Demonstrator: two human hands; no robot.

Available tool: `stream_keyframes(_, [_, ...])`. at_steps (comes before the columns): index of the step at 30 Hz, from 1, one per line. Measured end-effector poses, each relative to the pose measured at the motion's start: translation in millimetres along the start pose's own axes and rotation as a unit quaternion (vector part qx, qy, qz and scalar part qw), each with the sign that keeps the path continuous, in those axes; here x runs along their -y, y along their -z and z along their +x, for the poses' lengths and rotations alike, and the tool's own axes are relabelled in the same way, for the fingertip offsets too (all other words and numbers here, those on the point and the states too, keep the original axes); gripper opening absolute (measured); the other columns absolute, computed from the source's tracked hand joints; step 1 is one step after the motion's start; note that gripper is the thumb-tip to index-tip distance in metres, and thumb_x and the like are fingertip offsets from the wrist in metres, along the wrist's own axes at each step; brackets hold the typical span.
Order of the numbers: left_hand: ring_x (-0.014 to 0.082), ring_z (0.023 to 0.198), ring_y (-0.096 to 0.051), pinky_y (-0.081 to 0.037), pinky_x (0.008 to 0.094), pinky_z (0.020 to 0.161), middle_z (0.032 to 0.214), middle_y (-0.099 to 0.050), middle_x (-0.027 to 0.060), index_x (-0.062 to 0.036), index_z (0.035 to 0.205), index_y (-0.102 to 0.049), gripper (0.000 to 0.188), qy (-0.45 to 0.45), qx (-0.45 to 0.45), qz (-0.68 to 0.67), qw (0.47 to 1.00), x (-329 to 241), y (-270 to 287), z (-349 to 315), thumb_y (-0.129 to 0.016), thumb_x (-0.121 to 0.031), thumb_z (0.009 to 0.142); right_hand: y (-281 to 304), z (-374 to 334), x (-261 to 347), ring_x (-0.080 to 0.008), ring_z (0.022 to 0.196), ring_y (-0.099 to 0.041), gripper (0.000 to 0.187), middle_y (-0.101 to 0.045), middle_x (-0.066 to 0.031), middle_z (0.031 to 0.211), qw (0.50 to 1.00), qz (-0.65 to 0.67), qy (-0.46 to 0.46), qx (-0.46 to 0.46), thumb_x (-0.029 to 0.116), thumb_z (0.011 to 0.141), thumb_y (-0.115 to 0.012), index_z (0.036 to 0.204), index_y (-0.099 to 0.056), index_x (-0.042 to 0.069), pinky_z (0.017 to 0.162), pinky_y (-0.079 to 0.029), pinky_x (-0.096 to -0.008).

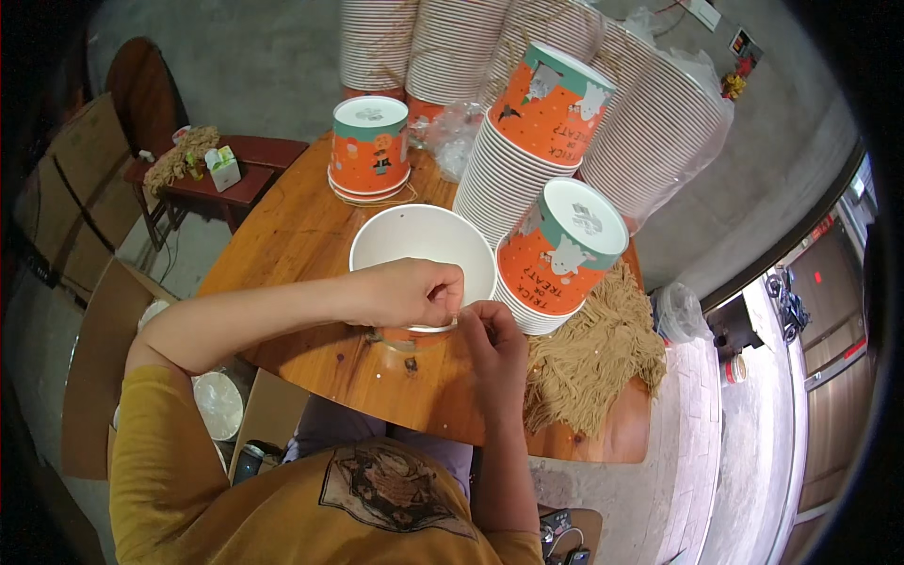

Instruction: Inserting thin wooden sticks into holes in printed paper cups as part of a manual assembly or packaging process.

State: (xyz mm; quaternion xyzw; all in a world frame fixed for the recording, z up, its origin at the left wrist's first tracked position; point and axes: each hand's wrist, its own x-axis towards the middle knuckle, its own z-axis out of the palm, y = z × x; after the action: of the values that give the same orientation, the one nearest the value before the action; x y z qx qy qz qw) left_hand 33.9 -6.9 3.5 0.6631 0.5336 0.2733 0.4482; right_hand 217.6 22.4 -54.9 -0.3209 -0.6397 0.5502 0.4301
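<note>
A paper bucket [395, 235], white inside with an orange printed outside, stands open end up on the wooden table in front of me. My left hand [414, 292] reaches across its mouth, fingers curled closed at the near right rim. Against the same spot my right hand [496, 339] comes from outside, thumb and fingers pinched. The fingertips of both hands almost meet there; whatever thin thing they grip is too small to make out. A small hole shows in the bucket's far wall. Beside my right hand lies a heap of tan cords [593, 363].
Upside-down stacks of orange and green buckets [556, 259] stand right of the open one. A shorter stack [370, 155] sits at the far left. Tall bucket stacks [659, 122] in clear plastic rise behind. A carton [104, 367] is on my left, a red bench [254, 179] beyond.
</note>
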Motion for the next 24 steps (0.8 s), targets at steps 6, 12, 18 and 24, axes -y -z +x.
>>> stream_keyframes(6, [0.0089,0.068,-0.051,-0.044,0.0279,0.062,0.073,-0.055,0.0003,-0.0037,0.088,-0.056,0.010,-0.029,-0.050,0.042,0.997,-2.7,-1.2,-2.3,-0.062,-0.011,0.086,5.8,-0.9,15.0,-0.0026,0.074,-0.052,0.011,-0.061,0.0016,0.084,0.999,-0.008,-0.038,0.025,0.010,0.094,-0.063,0.097,-0.061,0.000,0.068,-0.044,-0.0195])
stream_keyframes(12, [0.0221,0.077,-0.055,-0.045,0.0344,0.067,0.081,-0.055,0.0083,-0.0024,0.089,-0.053,0.010,-0.119,-0.119,0.213,0.962,-17.5,-12.9,-10.4,-0.060,-0.007,0.082,1.6,-4.7,2.7,-0.0036,0.069,-0.056,0.012,-0.064,-0.0031,0.082,0.996,-0.073,0.049,-0.017,0.008,0.089,-0.068,0.096,-0.060,0.001,0.061,-0.046,-0.0220])
stream_keyframes(18, [0.0289,0.087,-0.054,-0.045,0.0400,0.075,0.088,-0.054,0.0129,-0.0013,0.090,-0.052,0.015,-0.279,-0.180,0.492,0.805,-21.1,-26.6,-24.5,-0.060,-0.008,0.078,-2.3,-12.4,8.7,-0.0047,0.071,-0.058,0.013,-0.062,-0.0018,0.082,0.958,-0.235,0.163,-0.035,0.004,0.090,-0.064,0.100,-0.057,0.001,0.062,-0.047,-0.0236])
stream_keyframes(24, [0.0290,0.085,-0.057,-0.046,0.0406,0.075,0.092,-0.056,0.0131,-0.0026,0.098,-0.054,0.016,-0.040,-0.045,0.167,0.984,-25.7,-0.3,-24.2,-0.053,-0.006,0.082,1.3,-15.2,6.7,-0.0030,0.078,-0.051,0.007,-0.056,0.0056,0.087,0.994,0.089,-0.052,0.033,0.005,0.093,-0.061,0.099,-0.057,0.003,0.068,-0.042,-0.0197])
